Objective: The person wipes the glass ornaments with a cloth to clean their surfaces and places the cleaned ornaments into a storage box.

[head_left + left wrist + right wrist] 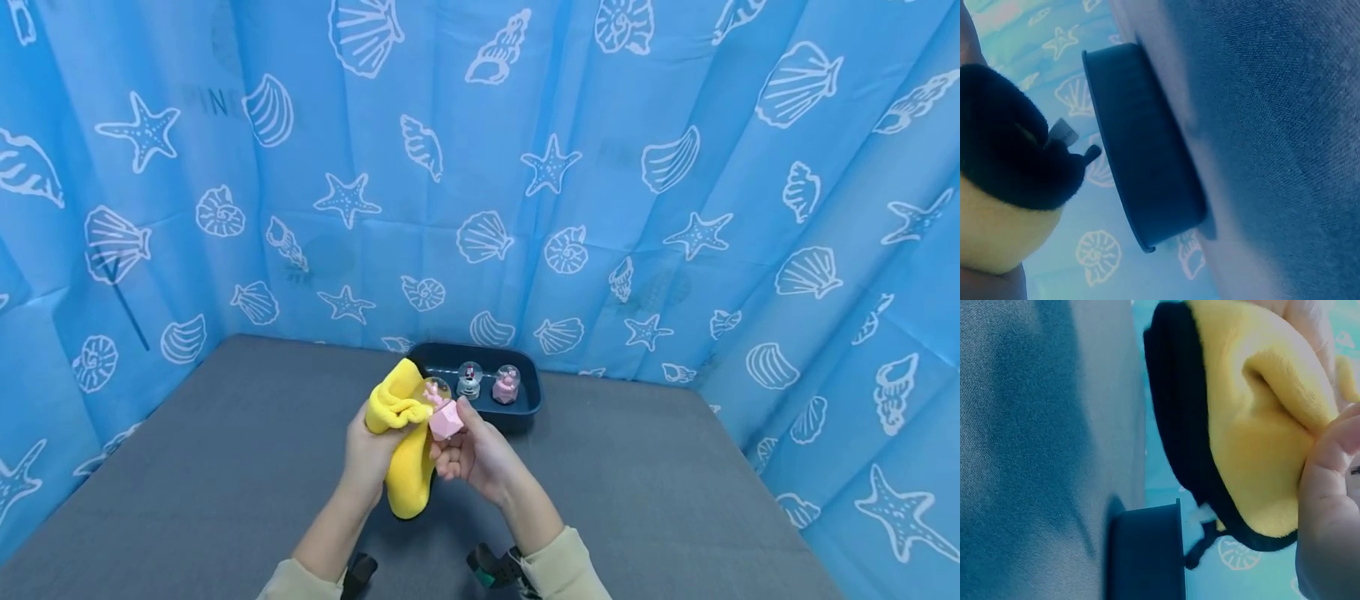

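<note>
Over the table, my left hand (365,454) grips a folded yellow cloth (409,477) with a black underside, its lower part hanging down. My right hand (487,458) holds a small snow globe (446,422) by its pink faceted base, thumb on one side. The globe's clear dome, with a pink figure inside, leans against the cloth. In the right wrist view the yellow cloth (1254,469) hides the globe, and fingers of the right hand (1329,512) show beside it. The left wrist view shows the cloth's black side (1004,144) with a small tag and loop.
Just beyond the hands stands a dark blue tray (534,392). Inside it are a snow globe with a whitish base (469,382) and another with a pink base (506,386). A blue curtain (420,217) with white shell prints surrounds the grey table (660,492).
</note>
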Motion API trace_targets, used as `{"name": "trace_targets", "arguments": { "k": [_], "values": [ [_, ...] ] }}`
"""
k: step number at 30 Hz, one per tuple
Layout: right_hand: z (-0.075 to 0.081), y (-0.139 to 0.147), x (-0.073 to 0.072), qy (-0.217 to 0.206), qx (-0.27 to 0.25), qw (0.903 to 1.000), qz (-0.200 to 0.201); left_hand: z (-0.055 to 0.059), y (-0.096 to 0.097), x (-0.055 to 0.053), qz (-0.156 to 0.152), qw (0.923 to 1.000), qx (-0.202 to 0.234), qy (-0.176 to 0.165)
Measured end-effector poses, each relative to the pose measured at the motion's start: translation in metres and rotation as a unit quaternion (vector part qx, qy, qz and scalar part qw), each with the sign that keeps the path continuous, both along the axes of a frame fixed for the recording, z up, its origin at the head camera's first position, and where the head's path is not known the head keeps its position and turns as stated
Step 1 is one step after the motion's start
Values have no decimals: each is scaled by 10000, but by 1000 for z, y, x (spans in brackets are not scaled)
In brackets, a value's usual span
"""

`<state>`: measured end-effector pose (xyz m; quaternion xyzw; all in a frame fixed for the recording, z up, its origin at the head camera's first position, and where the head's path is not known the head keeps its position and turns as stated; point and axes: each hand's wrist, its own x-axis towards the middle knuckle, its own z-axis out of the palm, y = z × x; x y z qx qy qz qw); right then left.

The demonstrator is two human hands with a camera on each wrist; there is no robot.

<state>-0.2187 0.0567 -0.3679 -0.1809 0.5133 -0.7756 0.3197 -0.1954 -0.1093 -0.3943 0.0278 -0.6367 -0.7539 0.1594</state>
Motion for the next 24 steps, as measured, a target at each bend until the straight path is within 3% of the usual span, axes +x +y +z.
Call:
{"name": "trace_targets", "arguments": {
  "k": [6,12,17,19,24],
  "values": [
    [-1,1,0,34,120,9993,-365,1,-3,1,-26,9991,237,-339],
    [0,1,-1,181,389,9916,-1218,3,-6,0,-507,9905,1187,-464],
    [1,-1,0,560,745,9836,-1544,6,-2,1,-1000,9910,758,-460],
    [2,-2,0,619,859,9812,-1615,6,0,2,-990,9919,675,-432],
    [1,-5,2,694,869,9760,-1873,4,5,2,-467,9947,778,-486]
  ]
}}
